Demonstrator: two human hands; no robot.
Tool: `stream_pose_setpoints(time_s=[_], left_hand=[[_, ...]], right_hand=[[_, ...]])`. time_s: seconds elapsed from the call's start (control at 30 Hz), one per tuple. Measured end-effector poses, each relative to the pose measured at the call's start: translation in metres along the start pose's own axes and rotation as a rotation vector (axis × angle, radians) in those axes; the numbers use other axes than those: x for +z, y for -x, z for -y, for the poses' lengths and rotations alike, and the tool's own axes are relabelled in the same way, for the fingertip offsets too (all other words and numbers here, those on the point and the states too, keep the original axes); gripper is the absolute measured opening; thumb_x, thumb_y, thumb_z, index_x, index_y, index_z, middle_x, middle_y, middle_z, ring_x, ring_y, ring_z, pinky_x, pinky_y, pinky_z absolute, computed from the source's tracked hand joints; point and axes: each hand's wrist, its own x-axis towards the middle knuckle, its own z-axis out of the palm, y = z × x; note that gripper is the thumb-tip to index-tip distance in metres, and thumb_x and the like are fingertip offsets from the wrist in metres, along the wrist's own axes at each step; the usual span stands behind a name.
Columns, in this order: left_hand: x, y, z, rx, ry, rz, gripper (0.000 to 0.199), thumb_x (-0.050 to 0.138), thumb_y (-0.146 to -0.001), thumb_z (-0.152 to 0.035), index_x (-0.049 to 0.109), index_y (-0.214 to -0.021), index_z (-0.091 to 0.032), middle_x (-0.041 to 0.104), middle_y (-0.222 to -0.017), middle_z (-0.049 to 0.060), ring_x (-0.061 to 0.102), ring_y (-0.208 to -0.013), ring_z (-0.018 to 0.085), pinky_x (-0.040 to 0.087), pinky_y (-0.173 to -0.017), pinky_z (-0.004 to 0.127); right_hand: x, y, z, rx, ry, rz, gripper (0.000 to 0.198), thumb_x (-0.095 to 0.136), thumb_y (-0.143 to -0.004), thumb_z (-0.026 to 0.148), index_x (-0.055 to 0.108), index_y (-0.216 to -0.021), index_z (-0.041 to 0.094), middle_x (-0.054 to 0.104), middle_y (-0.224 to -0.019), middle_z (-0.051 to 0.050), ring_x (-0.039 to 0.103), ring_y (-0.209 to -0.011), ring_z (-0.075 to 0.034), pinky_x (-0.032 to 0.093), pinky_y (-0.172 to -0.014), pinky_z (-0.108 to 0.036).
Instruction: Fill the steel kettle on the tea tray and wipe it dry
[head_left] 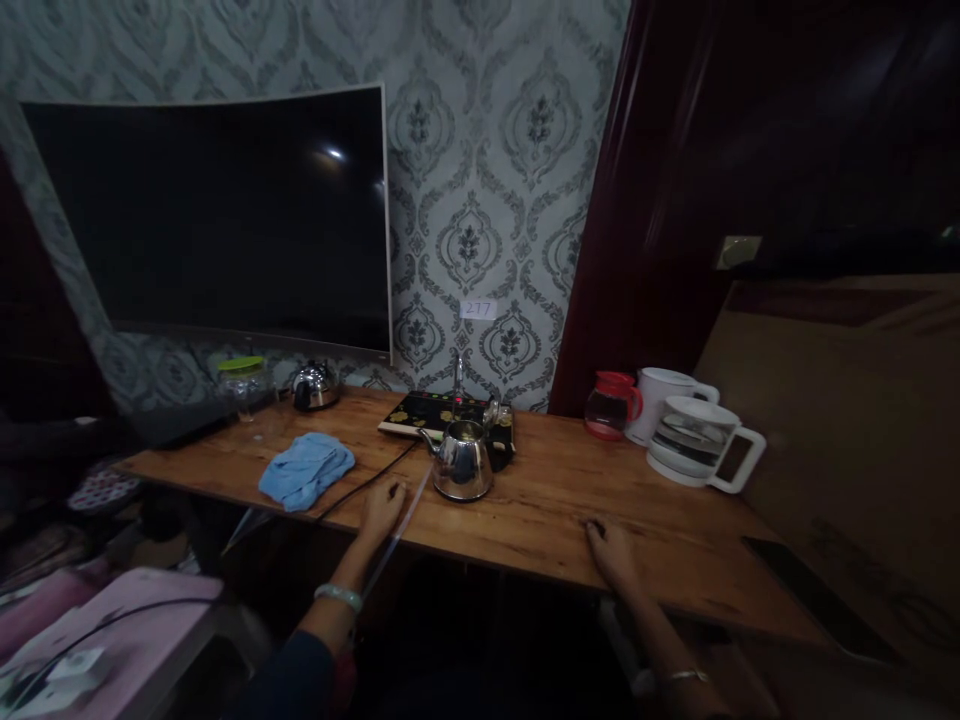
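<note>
My left hand [383, 508] rests on the front part of the wooden table with its fingers curled in. A clear hose [409, 515] runs just to the right of it, apart from the fingers, down past the table's edge. My right hand [611, 550] lies at the front edge with its fingers loosely stretched and nothing in them. Between and beyond the hands stands a shiny metal kettle [461, 468], upright with its top open and spout to the left. Behind the kettle is a black electric tea stove [409, 415] with gold flowers and a metal spout [459, 375].
A folded blue cloth [306, 470] lies on the table [547, 490] at left. Behind it are a second metal kettle [315, 385] and a green-lidded jug [244, 388]. At right stand a red-lidded glass pot [609, 405], a white kettle [652, 400] and a white-handled glass pot [697, 440].
</note>
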Motion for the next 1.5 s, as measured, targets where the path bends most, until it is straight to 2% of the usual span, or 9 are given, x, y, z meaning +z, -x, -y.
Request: stream_pose_setpoints(time_s=[0.3, 0.53, 0.87, 1.07, 1.3, 1.5], left_hand=[[0.0017, 0.0002, 0.002, 0.039, 0.046, -0.039, 0.027, 0.044, -0.078, -0.035, 0.063, -0.067, -0.019, 0.07, -0.073, 0.005, 0.064, -0.074, 0.021, 0.047, -0.072, 0.031], [0.0008, -0.0004, 0.0019, 0.017, 0.013, 0.004, 0.028, 0.043, -0.08, -0.035, 0.063, -0.067, -0.019, 0.07, -0.073, 0.005, 0.063, -0.075, 0.021, 0.047, -0.073, 0.03], [0.0042, -0.0007, 0.0051, 0.014, -0.025, -0.009, 0.029, 0.043, -0.08, -0.033, 0.065, -0.071, -0.017, 0.07, -0.074, 0.005, 0.064, -0.076, 0.02, 0.047, -0.072, 0.029], [0.0031, -0.001, 0.0046, 0.028, -0.029, -0.003, 0.028, 0.043, -0.08, -0.032, 0.066, -0.073, -0.018, 0.071, -0.076, 0.006, 0.064, -0.079, 0.021, 0.047, -0.075, 0.03], [0.0029, -0.0002, 0.0039, 0.032, -0.04, -0.01, 0.029, 0.042, -0.08, -0.033, 0.065, -0.071, -0.017, 0.069, -0.072, 0.006, 0.062, -0.072, 0.02, 0.045, -0.068, 0.029], [0.0045, -0.0006, 0.0056, 0.047, -0.039, -0.003, 0.031, 0.041, -0.08, -0.035, 0.063, -0.069, -0.017, 0.068, -0.072, 0.006, 0.061, -0.071, 0.019, 0.045, -0.069, 0.029]], right_hand=[[0.0012, 0.0008, -0.0037, -0.017, 0.006, 0.021, 0.026, 0.044, -0.073, 0.024, 0.069, -0.074, 0.023, 0.075, -0.085, -0.007, 0.068, -0.087, -0.023, 0.049, -0.082, -0.033], [0.0029, 0.0006, -0.0064, -0.015, 0.034, 0.007, 0.026, 0.044, -0.074, 0.024, 0.07, -0.074, 0.022, 0.074, -0.085, -0.008, 0.068, -0.085, -0.024, 0.05, -0.08, -0.034], [-0.0001, 0.001, 0.0012, 0.04, 0.027, 0.043, 0.028, 0.043, -0.076, 0.022, 0.071, -0.079, 0.018, 0.074, -0.091, -0.009, 0.067, -0.09, -0.024, 0.049, -0.084, -0.033], [-0.002, 0.0003, 0.0013, 0.05, 0.041, 0.059, 0.025, 0.046, -0.074, 0.019, 0.071, -0.077, 0.021, 0.074, -0.09, -0.006, 0.067, -0.092, -0.022, 0.048, -0.085, -0.031], [-0.0032, 0.0006, 0.0034, 0.051, 0.046, 0.079, 0.026, 0.046, -0.075, 0.019, 0.072, -0.078, 0.02, 0.074, -0.09, -0.007, 0.067, -0.09, -0.023, 0.047, -0.083, -0.03], [-0.002, 0.0001, 0.0014, 0.037, 0.056, 0.056, 0.027, 0.046, -0.075, 0.02, 0.072, -0.079, 0.019, 0.074, -0.091, -0.009, 0.067, -0.09, -0.023, 0.047, -0.084, -0.031]])
